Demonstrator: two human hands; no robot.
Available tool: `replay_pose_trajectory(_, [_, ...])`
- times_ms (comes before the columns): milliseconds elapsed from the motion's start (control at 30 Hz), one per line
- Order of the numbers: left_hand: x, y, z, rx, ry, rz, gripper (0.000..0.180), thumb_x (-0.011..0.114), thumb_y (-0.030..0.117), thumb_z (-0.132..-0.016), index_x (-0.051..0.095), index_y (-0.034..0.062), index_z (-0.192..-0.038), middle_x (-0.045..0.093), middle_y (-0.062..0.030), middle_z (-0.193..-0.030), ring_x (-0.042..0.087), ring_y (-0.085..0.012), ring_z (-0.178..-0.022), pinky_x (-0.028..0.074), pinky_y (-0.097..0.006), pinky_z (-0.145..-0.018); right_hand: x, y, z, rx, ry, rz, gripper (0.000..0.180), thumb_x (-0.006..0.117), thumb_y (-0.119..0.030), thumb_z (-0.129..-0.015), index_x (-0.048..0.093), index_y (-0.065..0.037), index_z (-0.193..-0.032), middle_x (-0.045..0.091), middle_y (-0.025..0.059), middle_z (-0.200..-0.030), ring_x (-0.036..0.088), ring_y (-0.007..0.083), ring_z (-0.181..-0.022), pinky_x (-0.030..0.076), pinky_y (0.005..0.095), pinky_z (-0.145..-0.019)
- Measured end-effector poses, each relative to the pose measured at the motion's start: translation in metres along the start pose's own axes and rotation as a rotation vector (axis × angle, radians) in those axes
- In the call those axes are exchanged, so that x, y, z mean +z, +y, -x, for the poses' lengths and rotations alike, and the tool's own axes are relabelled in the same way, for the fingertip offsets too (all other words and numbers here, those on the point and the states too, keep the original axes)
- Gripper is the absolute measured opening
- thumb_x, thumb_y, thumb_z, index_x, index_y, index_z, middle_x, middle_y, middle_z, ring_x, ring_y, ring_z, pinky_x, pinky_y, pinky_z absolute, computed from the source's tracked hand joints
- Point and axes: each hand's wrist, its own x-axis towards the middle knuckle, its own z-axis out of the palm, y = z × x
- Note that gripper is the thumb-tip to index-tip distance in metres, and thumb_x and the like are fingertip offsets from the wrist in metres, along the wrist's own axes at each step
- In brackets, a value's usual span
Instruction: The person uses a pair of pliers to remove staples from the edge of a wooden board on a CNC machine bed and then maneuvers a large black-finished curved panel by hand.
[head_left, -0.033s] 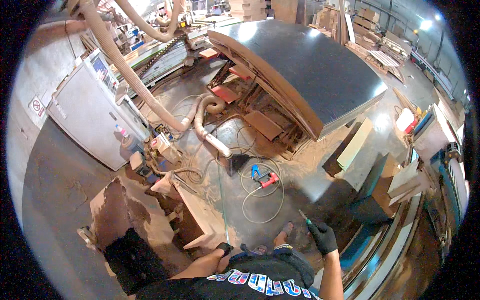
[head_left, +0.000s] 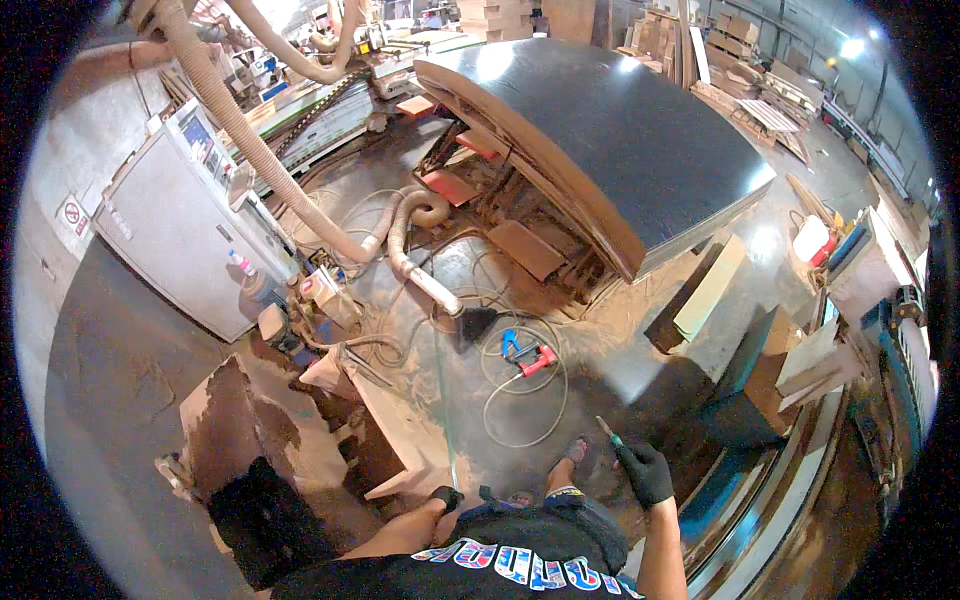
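Observation:
My left hand (head_left: 447, 497), in a black glove, is closed round the near end of a long, thin, greenish strip (head_left: 447, 400). The strip runs away from me over the dusty floor, beside a pale wooden board (head_left: 405, 430). My right hand (head_left: 648, 474), also black-gloved, grips a slim tool with a green handle (head_left: 617, 440). Its narrow tip points up and to the left, too small to tell the exact kind. On the floor ahead lies a red and blue air gun (head_left: 538, 361) with a coiled pale hose (head_left: 488, 412).
A large stack of dark curved-edge panels (head_left: 620, 150) rests on a dusty lift (head_left: 525, 250) ahead. A ribbed dust hose (head_left: 245, 130) hangs by a grey cabinet (head_left: 190, 235) at left. Boards (head_left: 770, 375) and metal rails (head_left: 770, 520) stand close on the right.

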Motion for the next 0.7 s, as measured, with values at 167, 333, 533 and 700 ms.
replay_pose_trajectory(167, [-0.018,0.011,-0.013,-0.081,0.02,0.0,0.037,0.056,0.04,-0.078,0.067,0.0102,-0.098,0.063,-0.0162,-0.101,0.061,-0.0307,-0.091,0.047,-0.04,-0.078,-0.006,0.005,-0.065,0.017,-0.018,-0.17,0.033,0.063,-0.031,-0.083,0.065,-0.001,-0.07,0.054,0.0032,-0.061,0.049,0.0116,-0.06,0.038,0.027,-0.056])
replay_pose_trajectory(333, [-0.06,0.062,-0.033,-0.046,0.155,-0.042,0.036,0.057,0.039,-0.078,0.068,0.0099,-0.096,0.064,-0.0169,-0.097,0.062,-0.0314,-0.088,0.048,-0.041,-0.077,-0.003,0.024,-0.126,0.206,-0.061,-0.349,0.034,0.064,-0.037,-0.083,0.064,-0.006,-0.069,0.053,0.0012,-0.061,0.045,0.0082,-0.056,0.036,0.0248,-0.052])
replay_pose_trajectory(533, [-0.094,0.135,-0.071,0.305,0.368,-0.461,0.034,0.057,0.037,-0.078,0.069,0.0098,-0.094,0.065,-0.0178,-0.095,0.063,-0.032,-0.087,0.049,-0.041,-0.075,-0.004,0.012,-0.195,0.138,-0.166,-0.362,0.037,0.064,-0.04,-0.083,0.065,-0.003,-0.076,0.059,0.0031,-0.067,0.05,0.0106,-0.059,0.04,0.026,-0.055])
replay_pose_trajectory(700, [-0.133,0.205,-0.091,0.687,0.449,-0.686,0.029,0.052,0.032,-0.083,0.07,0.011,-0.092,0.065,-0.0168,-0.095,0.063,-0.0333,-0.086,0.049,-0.039,-0.077,-0.025,-0.014,-0.224,-0.009,-0.204,-0.187,0.042,0.055,-0.044,-0.087,0.067,-0.004,-0.094,0.065,0.0085,-0.08,0.057,0.0179,-0.072,0.045,0.0315,-0.068])
